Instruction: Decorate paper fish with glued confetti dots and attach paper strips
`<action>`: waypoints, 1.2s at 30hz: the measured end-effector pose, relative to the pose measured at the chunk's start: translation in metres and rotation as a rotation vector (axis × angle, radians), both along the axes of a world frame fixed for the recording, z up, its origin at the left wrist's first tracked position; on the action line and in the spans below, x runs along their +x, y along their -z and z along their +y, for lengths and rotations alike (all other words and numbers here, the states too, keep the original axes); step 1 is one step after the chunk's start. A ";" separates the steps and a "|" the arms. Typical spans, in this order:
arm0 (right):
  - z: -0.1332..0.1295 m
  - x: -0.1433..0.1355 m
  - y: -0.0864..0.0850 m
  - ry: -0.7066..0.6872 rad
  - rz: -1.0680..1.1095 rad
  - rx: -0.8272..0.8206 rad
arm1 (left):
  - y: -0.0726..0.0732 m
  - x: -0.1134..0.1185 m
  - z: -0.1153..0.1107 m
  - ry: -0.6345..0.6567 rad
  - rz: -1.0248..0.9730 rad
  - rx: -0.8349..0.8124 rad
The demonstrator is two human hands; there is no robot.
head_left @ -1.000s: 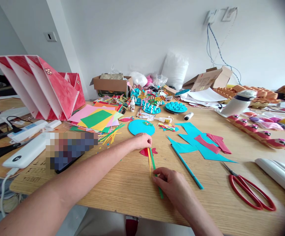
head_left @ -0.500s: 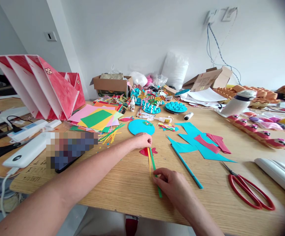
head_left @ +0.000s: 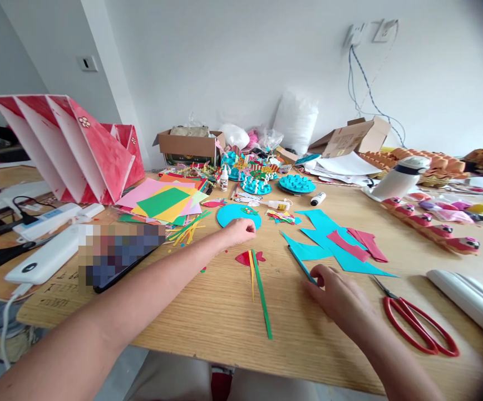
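Curled over the lower edge of a blue paper circle, my left hand is closed, and what its fingers hold is hidden. My right hand has its fingers around the lower part of a blue pen-like stick. Between the hands a red paper fish lies on the table, with a yellow strip and a long green strip running down from it. Blue paper scraps lie beyond my right hand.
Red-handled scissors lie at the right, near a white case. Coloured paper sheets, a phone and a power bank are at the left. Glue bottles and blue decorated plates stand farther back.
My right hand has left the green strip, moved right and closed on the blue stick. My left hand has shifted slightly up, away from the fish and strips.
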State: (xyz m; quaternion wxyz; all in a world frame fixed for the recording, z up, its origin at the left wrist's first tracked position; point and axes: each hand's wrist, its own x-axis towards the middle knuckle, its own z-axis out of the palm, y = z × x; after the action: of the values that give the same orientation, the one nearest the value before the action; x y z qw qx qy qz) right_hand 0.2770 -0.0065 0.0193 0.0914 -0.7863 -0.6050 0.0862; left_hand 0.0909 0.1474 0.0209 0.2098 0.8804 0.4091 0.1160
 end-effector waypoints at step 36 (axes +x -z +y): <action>0.043 -0.060 -0.009 -0.397 0.358 0.324 | 0.032 -0.044 -0.123 0.426 -0.001 0.453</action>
State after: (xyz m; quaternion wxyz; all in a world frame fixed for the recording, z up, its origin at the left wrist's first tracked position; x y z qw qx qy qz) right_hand 0.2174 0.0369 0.0283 0.3017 -0.6002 -0.7270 0.1419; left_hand 0.0466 0.0239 -0.0109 0.0279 0.9707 0.1788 0.1583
